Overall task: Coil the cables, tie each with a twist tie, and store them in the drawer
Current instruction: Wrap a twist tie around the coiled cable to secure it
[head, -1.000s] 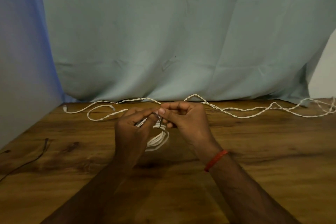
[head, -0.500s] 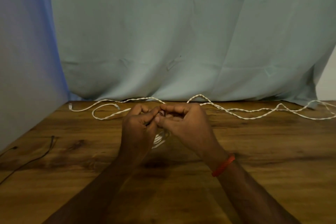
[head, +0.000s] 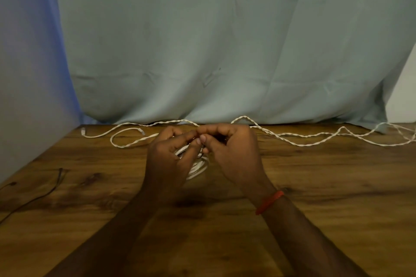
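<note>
A coiled white cable (head: 198,167) hangs just above the wooden table (head: 315,186) between my two hands. My left hand (head: 168,159) grips the coil from the left, its fingers over the loops. My right hand (head: 231,153) pinches at the top of the coil, thumb and forefinger meeting my left fingertips; a small dark twist tie (head: 203,149) shows there, mostly hidden. A long twisted white cable (head: 292,139) lies loose along the back of the table.
A thin black cable (head: 56,184) lies at the table's left edge. A pale green cloth (head: 225,51) hangs behind the table. No drawer is in view.
My hands have closed in on each other over the coil's top, and the fingertips have shifted around the tie. The camera view has drifted slightly.
</note>
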A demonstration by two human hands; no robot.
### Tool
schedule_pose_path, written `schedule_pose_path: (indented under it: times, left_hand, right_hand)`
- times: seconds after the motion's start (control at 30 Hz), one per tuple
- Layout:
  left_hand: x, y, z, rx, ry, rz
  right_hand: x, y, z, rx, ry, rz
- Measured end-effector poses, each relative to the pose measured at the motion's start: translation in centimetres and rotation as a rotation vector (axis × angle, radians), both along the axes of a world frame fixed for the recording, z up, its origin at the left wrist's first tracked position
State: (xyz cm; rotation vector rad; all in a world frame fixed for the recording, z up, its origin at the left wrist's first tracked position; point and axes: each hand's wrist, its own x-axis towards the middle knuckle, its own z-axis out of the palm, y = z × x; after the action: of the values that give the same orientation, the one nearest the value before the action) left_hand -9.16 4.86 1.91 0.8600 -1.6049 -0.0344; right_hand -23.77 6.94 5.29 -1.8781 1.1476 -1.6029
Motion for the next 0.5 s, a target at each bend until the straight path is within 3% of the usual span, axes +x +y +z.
schedule_pose_path:
  times: [0.1, 0.2, 0.3, 0.4, 0.5]
  left_hand:
    - [-0.1, 0.3, 0.3, 0.048, 0.090, -0.101]
    - [-0.1, 0.1, 0.4, 0.091, 0.109, -0.154]
    - [0.2, -0.5, 0.0, 0.223, 0.163, -0.221]
    - [0.2, -0.8, -0.2, 0.399, 0.278, -0.306]
    - [0.0, -0.9, -0.3, 0.486, 0.310, -0.341]
  right_hand:
    - [-0.1, -0.1, 0.2, 0.072, -0.151, 0.068]
    - [-0.4, -0.2, 0.3, 0.048, -0.109, 0.048]
    - [-0.7, -0.3, 0.3, -0.062, 0.033, 0.006]
    - [-1.3, -0.4, 0.7, -0.235, 0.315, 0.012]
    - [-2.1, -0.6, 1.2, -0.224, 0.507, 0.033]
